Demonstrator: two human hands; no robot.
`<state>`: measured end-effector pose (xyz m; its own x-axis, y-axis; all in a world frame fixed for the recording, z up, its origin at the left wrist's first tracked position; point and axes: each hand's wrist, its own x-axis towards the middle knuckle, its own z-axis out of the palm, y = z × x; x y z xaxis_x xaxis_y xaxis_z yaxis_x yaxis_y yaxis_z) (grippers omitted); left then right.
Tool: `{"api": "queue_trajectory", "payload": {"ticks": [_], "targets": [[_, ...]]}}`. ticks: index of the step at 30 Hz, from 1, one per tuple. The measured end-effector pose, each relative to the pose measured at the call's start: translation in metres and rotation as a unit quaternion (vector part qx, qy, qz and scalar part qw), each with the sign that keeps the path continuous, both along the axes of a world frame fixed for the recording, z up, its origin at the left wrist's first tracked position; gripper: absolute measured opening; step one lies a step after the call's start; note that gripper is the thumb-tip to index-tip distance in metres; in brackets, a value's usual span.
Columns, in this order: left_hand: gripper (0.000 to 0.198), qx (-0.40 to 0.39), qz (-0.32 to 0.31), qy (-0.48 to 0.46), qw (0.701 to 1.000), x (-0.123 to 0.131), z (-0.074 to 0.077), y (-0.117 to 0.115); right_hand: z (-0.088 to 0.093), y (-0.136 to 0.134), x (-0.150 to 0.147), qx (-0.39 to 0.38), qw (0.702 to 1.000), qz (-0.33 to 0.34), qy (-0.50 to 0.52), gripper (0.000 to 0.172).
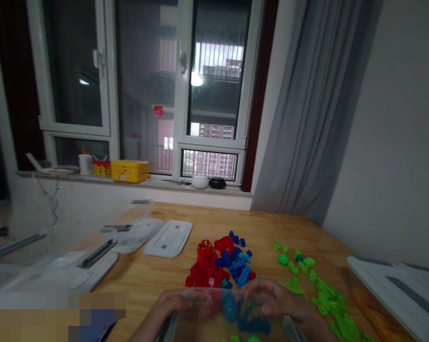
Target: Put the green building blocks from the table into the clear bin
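A clear plastic box (pixel 200 332) sits close to me at the bottom edge, with grey latches on both sides. Blue pieces (pixel 253 325) and a little green show in or through it. Around its far left corner reaches my left hand (pixel 181 301), fingers stretched out, partly seen through the plastic. My right hand (pixel 275 299) arches at the far right corner, fingers apart from the thumb, near the blue blocks (pixel 241 266). Whether either hand grips the box is unclear. Just beyond lies a pile of red blocks (pixel 207 268). Green blocks (pixel 328 297) spread to the right.
White lids (pixel 170 239) lie on the wooden table (pixel 267 228) at the left, beside clear latched boxes (pixel 58 242). A white panel-like object (pixel 396 285) stands at the right edge. A yellow box (pixel 129 171) sits on the windowsill; a grey curtain (pixel 307 104) hangs behind.
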<state>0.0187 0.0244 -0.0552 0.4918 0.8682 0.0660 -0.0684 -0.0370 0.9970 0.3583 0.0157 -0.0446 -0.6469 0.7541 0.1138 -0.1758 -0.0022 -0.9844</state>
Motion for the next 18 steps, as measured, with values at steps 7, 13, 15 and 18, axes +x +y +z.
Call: {"api": "queue_trajectory", "payload": {"ticks": [7, 13, 15, 18], "targets": [[0.038, 0.014, -0.031, -0.020, 0.999, 0.004, 0.013, 0.000, 0.007, -0.002, 0.007, 0.031, 0.996, -0.075, -0.047, 0.042], [0.034, 0.028, 0.031, 0.019, 0.999, -0.006, -0.006, -0.002, -0.014, 0.041, 0.068, 0.219, 0.766, -0.495, -0.346, 0.043], [0.034, 0.022, 0.042, 0.019, 0.999, -0.009, -0.015, 0.001, -0.023, 0.050, 0.098, 0.234, 0.687, -0.553, -0.409, 0.044], [0.037, 0.016, 0.062, 0.006, 0.998, -0.013, -0.028, 0.005, -0.041, 0.048, 0.138, 0.201, 0.600, -0.603, -0.486, 0.051]]}}
